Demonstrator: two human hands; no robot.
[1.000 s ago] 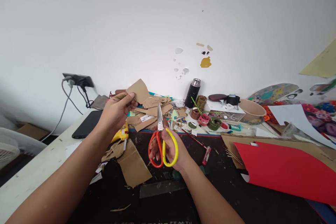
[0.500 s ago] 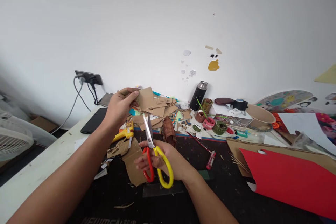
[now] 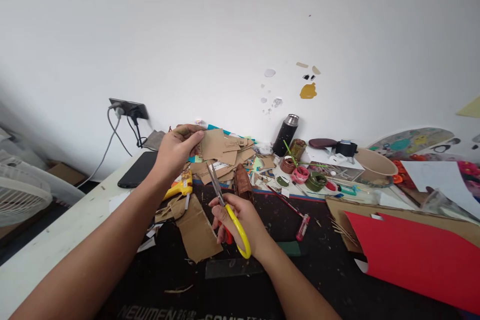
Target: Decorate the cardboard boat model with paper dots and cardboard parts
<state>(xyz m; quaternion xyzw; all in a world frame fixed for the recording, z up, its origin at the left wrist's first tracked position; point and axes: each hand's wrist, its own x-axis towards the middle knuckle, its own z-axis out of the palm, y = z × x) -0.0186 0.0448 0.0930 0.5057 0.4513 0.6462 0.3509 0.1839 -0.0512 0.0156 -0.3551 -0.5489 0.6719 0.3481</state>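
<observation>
Between thumb and fingers, my left hand [image 3: 179,147] pinches a small piece of brown cardboard [image 3: 213,144] held up over the heap of scraps. My right hand [image 3: 240,222] is closed round a pair of scissors [image 3: 239,228] with one yellow and one red handle. Their blades point up and away from me, slightly parted, with the tips just below the cardboard piece and apart from it. The red handle is mostly hidden by my fingers. Below my left hand, a yellow glue gun [image 3: 181,187] lies beside a larger cardboard piece [image 3: 197,230].
Cardboard scraps [image 3: 228,166] pile up at the back of the black mat [image 3: 150,282]. Beyond them stand a black thermos [image 3: 285,135] and open paint jars [image 3: 315,181]. Red paper [image 3: 408,257] covers the right side; a phone [image 3: 137,169] lies at left, near a fan [image 3: 24,187].
My right hand has turned the scissors and wrapped its fingers into the handles; before, the fingers were looser and more spread. The cardboard in my left hand has tilted slightly and come lower.
</observation>
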